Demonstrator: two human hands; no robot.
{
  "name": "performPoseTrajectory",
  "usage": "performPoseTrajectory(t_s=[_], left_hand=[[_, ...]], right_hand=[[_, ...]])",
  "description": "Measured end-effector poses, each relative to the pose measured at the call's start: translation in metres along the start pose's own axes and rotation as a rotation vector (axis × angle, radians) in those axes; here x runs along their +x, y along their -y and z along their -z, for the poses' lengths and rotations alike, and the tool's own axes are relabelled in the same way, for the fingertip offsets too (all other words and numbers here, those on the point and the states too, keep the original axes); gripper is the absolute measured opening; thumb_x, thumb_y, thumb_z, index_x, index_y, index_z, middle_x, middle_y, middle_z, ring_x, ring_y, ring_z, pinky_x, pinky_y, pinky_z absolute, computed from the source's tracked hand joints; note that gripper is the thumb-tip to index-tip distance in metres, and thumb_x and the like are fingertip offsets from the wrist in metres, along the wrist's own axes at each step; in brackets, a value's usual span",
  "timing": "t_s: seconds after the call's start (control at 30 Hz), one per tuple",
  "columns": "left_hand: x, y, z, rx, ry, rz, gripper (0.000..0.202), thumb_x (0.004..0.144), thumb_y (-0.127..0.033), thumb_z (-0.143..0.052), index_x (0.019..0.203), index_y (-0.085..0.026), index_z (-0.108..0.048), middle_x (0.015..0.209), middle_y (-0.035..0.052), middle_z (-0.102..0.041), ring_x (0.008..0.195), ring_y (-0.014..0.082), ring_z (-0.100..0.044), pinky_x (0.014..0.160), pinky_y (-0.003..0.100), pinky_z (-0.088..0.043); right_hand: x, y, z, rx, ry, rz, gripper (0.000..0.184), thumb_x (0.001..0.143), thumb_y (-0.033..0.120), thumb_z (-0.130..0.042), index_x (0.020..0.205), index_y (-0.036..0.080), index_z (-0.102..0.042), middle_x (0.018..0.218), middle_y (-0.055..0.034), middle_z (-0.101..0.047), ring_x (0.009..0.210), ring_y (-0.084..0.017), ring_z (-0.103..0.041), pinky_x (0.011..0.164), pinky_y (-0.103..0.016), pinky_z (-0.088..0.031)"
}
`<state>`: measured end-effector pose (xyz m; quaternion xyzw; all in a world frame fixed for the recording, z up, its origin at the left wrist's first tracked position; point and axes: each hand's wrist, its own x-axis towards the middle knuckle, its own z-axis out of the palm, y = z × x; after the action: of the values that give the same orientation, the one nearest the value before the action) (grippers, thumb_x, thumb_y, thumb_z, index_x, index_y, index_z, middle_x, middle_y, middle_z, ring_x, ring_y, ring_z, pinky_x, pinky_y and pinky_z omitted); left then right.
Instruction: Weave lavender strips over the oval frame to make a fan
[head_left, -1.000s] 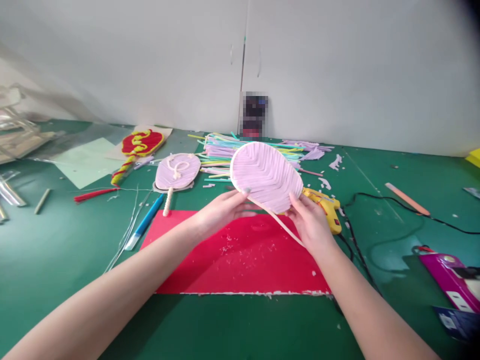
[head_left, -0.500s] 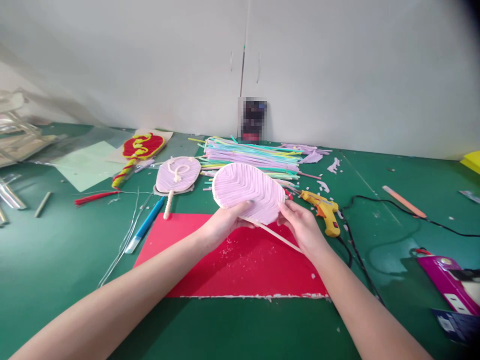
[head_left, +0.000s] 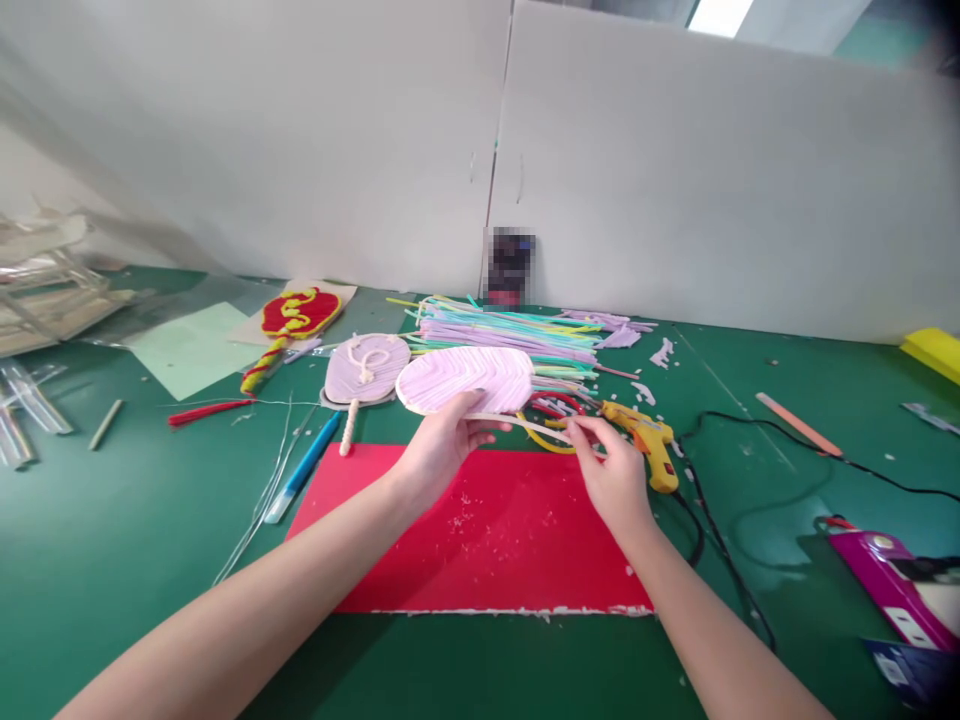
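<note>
My left hand [head_left: 442, 445] is closed on the lower edge of an oval fan [head_left: 472, 375], with the thumb across its face. Lilac pipe cleaners in a ribbed V pattern fill the fan, and a cream border runs round it. From its lower edge a loose cream pipe cleaner [head_left: 538, 428] stretches to the right. My right hand [head_left: 615, 475] pinches that strip between thumb and fingers. Both hands hover over a red mat [head_left: 487, 540]. Just left of the held fan lies another lilac fan [head_left: 367, 368] with a twisted cream handle.
Behind the fan lies a pile of pastel pipe cleaners [head_left: 510, 330]. A yellow glue gun [head_left: 651, 445] lies near my right hand, its black cord running right towards a purple power strip [head_left: 885, 575]. At left are a red-and-yellow fan [head_left: 300, 312], a red tassel [head_left: 210, 412] and a blue pen-like tool [head_left: 307, 465].
My right hand has left the fan's edge and now grips the loose strip, pulled out to the right. The fan has shifted left and tilted flatter. The camera view has tipped up slightly.
</note>
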<state>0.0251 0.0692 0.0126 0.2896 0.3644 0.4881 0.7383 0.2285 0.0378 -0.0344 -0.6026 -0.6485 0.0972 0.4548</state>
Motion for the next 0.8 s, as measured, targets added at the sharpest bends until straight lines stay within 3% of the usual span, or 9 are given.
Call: performPoseTrajectory(t_s=[0.1, 0.2, 0.27, 0.33, 0.37, 0.43, 0.5, 0.63, 0.8], left_hand=[[-0.001, -0.003, 0.000, 0.021, 0.047, -0.010, 0.020, 0.083, -0.024, -0.050, 0.079, -0.011, -0.064, 0.079, 0.0099, -0.073, 0.063, 0.0131, -0.066, 0.057, 0.020, -0.047], [-0.002, -0.008, 0.001, 0.053, 0.044, -0.039, 0.023, 0.083, -0.027, -0.050, 0.080, -0.009, -0.065, 0.078, 0.0107, -0.073, 0.062, 0.0137, -0.065, 0.057, 0.021, -0.046], [-0.003, -0.010, 0.001, 0.076, 0.047, -0.065, 0.025, 0.082, -0.030, -0.051, 0.082, -0.009, -0.065, 0.079, 0.0106, -0.073, 0.064, 0.0150, -0.066, 0.057, 0.021, -0.046], [-0.005, -0.012, 0.001, 0.097, 0.062, -0.092, 0.027, 0.082, -0.033, -0.052, 0.085, -0.010, -0.065, 0.081, 0.0105, -0.073, 0.067, 0.0163, -0.067, 0.057, 0.022, -0.046], [-0.005, -0.012, 0.000, 0.106, 0.069, -0.105, 0.027, 0.082, -0.034, -0.052, 0.086, -0.010, -0.065, 0.081, 0.0105, -0.073, 0.068, 0.0169, -0.067, 0.057, 0.022, -0.046], [-0.007, -0.012, 0.000, 0.121, 0.074, -0.120, 0.028, 0.082, -0.034, -0.053, 0.088, -0.010, -0.064, 0.082, 0.0109, -0.073, 0.069, 0.0178, -0.067, 0.058, 0.023, -0.046], [-0.008, -0.012, -0.001, 0.133, 0.067, -0.121, 0.029, 0.082, -0.035, -0.053, 0.090, -0.010, -0.064, 0.082, 0.0113, -0.073, 0.070, 0.0185, -0.068, 0.059, 0.023, -0.046], [-0.011, -0.011, -0.003, 0.151, 0.070, -0.117, 0.031, 0.081, -0.037, -0.053, 0.092, -0.009, -0.064, 0.085, 0.0120, -0.073, 0.072, 0.0192, -0.068, 0.060, 0.024, -0.045], [-0.012, -0.012, -0.004, 0.163, 0.073, -0.121, 0.033, 0.082, -0.038, -0.053, 0.095, -0.010, -0.063, 0.085, 0.0115, -0.073, 0.073, 0.0197, -0.067, 0.061, 0.025, -0.045]], right_hand=[[0.004, -0.004, 0.005, -0.104, -0.064, 0.106, 0.028, 0.091, 0.041, -0.046, 0.091, 0.020, -0.065, 0.089, -0.0074, -0.071, 0.081, -0.020, -0.066, 0.075, -0.032, -0.052], [0.016, -0.013, 0.030, -0.255, -0.165, 0.132, 0.029, 0.090, 0.041, -0.046, 0.090, 0.018, -0.064, 0.088, -0.0086, -0.069, 0.080, -0.020, -0.064, 0.075, -0.032, -0.050], [0.023, -0.024, 0.051, -0.383, -0.145, 0.042, 0.031, 0.088, 0.043, -0.045, 0.087, 0.018, -0.063, 0.087, -0.0088, -0.065, 0.077, -0.020, -0.062, 0.073, -0.033, -0.049], [0.028, -0.036, 0.068, -0.577, -0.121, -0.174, 0.032, 0.085, 0.046, -0.046, 0.087, 0.018, -0.062, 0.087, -0.0099, -0.064, 0.078, -0.023, -0.062, 0.070, -0.035, -0.048], [0.028, -0.041, 0.072, -0.651, -0.047, -0.304, 0.035, 0.084, 0.049, -0.046, 0.089, 0.018, -0.061, 0.087, -0.0105, -0.064, 0.079, -0.025, -0.062, 0.068, -0.035, -0.048], [0.028, -0.050, 0.074, -0.727, 0.143, -0.510, 0.046, 0.082, 0.058, -0.044, 0.092, 0.016, -0.060, 0.087, -0.0126, -0.066, 0.079, -0.028, -0.064, 0.065, -0.036, -0.047], [0.026, -0.055, 0.067, -0.737, 0.276, -0.593, 0.053, 0.081, 0.062, -0.042, 0.096, 0.014, -0.060, 0.090, -0.0159, -0.067, 0.083, -0.030, -0.065, 0.065, -0.037, -0.047], [0.026, -0.058, 0.054, -0.728, 0.282, -0.628, 0.054, 0.079, 0.058, -0.045, 0.103, 0.011, -0.059, 0.099, -0.0206, -0.066, 0.087, -0.031, -0.066, 0.066, -0.037, -0.049], [0.033, -0.060, 0.056, -0.716, 0.230, -0.662, 0.047, 0.079, 0.049, -0.049, 0.105, 0.010, -0.057, 0.092, -0.0205, -0.068, 0.086, -0.032, -0.067, 0.066, -0.037, -0.049]])
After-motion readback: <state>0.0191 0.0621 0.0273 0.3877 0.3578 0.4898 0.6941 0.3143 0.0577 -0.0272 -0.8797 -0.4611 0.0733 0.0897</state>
